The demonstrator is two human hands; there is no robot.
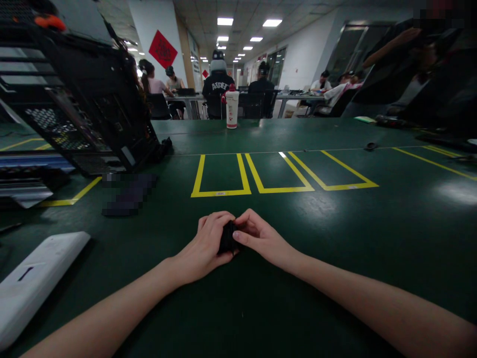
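Observation:
A small black object is held between my two hands low over the green table, in the middle of the view. Its kind is hard to tell, since fingers cover much of it. My left hand wraps round it from the left, the thumb along its near side. From the right, my right hand pinches its edge, thumb in front and the other fingers curled behind. Both hands are closed and their fingertips nearly meet at the top.
At the left stands an opened black computer case, with a dark blurred-out flat item near it. A white device lies at near left. Yellow tape outlines mark the green table. A white cup stands at the far edge; people sit beyond.

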